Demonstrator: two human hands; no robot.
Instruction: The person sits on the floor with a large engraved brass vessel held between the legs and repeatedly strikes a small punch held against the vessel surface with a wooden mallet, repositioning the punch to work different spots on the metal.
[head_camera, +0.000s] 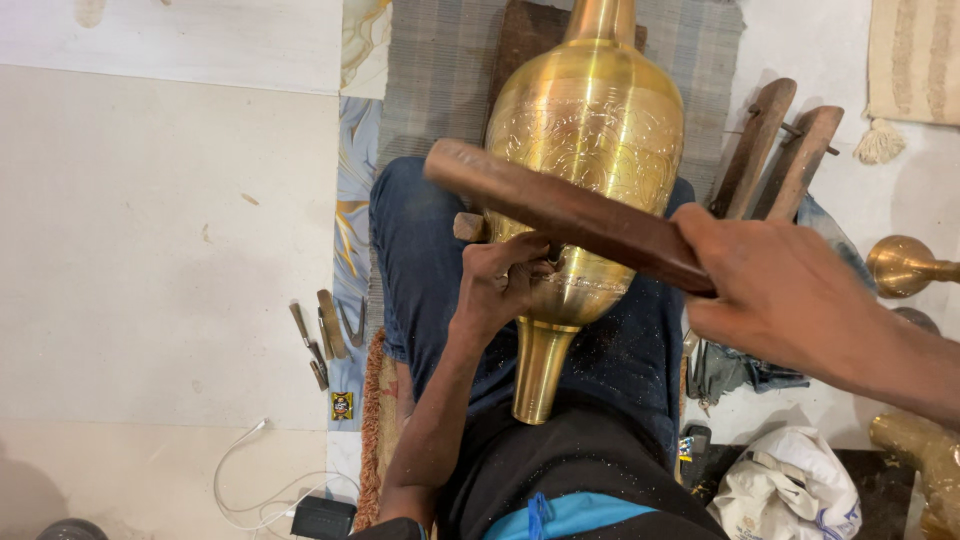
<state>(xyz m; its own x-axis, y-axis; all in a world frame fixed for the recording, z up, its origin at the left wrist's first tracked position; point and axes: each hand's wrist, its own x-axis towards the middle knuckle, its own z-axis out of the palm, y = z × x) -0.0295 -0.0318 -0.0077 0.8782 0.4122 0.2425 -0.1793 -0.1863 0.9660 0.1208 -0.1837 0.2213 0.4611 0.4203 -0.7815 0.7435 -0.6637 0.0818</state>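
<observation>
A large engraved brass vase lies across my lap, its narrow neck pointing toward me. My left hand rests on the vase's lower body, fingers pinched around a small chisel whose tip sits against the metal. My right hand grips a long dark wooden mallet, held slantwise over the vase and above my left hand. A small wooden block sits beside the vase on my left thigh.
Several small metal chisels lie on the floor to my left. Two wooden mallets rest at the right. Brass pieces stand at the right edge. A white bag and a white cable lie nearby.
</observation>
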